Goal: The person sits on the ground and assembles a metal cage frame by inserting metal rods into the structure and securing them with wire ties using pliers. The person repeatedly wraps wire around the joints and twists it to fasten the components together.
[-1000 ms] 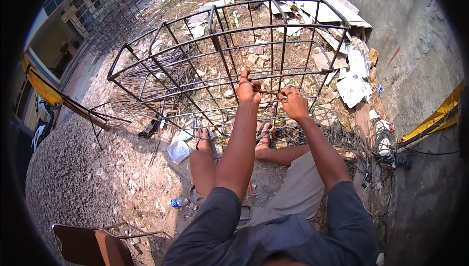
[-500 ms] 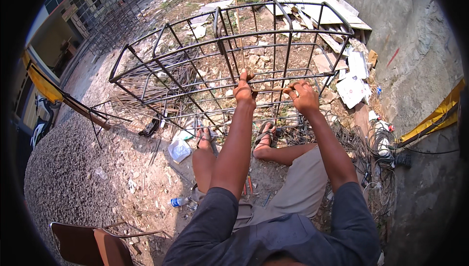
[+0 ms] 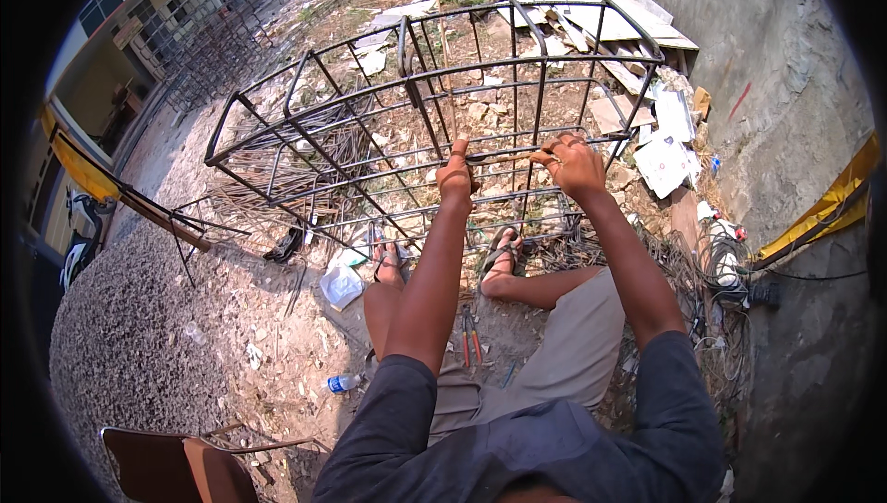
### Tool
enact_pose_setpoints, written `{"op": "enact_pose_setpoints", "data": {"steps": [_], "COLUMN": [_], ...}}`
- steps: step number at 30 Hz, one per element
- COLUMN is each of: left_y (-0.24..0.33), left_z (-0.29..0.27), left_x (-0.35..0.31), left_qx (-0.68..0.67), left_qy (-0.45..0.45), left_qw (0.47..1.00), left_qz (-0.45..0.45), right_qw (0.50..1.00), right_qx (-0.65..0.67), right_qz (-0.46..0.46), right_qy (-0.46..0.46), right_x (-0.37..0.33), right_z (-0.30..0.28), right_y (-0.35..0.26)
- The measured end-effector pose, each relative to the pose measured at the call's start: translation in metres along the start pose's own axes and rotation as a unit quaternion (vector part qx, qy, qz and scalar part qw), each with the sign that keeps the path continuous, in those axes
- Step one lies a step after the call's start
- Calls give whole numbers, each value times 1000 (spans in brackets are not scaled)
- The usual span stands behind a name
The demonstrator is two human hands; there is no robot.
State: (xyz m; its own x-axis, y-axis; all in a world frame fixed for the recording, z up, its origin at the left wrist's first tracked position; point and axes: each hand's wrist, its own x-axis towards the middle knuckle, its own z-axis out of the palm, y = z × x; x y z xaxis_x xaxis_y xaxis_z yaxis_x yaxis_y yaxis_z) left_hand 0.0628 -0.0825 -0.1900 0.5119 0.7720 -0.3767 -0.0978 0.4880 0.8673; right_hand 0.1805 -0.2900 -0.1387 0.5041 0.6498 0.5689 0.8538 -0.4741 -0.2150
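Observation:
A long cage of dark steel rebar (image 3: 411,87) stands across the ground before me, its bars joined by bent rectangular loops. My left hand (image 3: 455,178) is closed at one of its near lengthwise bars, thumb pointing up. Just to the right, my right hand (image 3: 575,169) is closed with bent fingers, pinching a thin tan strip (image 3: 508,158). The strip runs along the bar between my two hands. Whether the left fingers also hold its other end is hidden.
Red-handled pliers (image 3: 472,339) lie between my legs, with a plastic bottle (image 3: 342,383) to the left. Loose rods (image 3: 268,170) are heaped behind the cage. A gravel pile (image 3: 139,318) and a brown chair (image 3: 171,466) are at left; a concrete wall (image 3: 776,69) and cables (image 3: 725,272) at right.
My right hand has turned over and risen slightly, bringing its end of the strip up. My left hand has shifted only a little, and the view has moved slightly.

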Motion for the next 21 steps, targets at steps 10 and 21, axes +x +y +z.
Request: {"op": "enact_pose_setpoints", "data": {"steps": [10,21], "left_y": [11,8], "left_z": [-8,-9], "left_x": [-3,0], "left_qx": [17,77], "left_qy": [-70,-22], "left_qw": [997,996], "left_qz": [-35,-48], "right_qw": [999,979], "right_qx": [-29,82], "right_qz": [-26,134], "right_qy": [19,-129], "right_x": [0,-64], "right_z": [1,100], "right_y": [-7,-40]}}
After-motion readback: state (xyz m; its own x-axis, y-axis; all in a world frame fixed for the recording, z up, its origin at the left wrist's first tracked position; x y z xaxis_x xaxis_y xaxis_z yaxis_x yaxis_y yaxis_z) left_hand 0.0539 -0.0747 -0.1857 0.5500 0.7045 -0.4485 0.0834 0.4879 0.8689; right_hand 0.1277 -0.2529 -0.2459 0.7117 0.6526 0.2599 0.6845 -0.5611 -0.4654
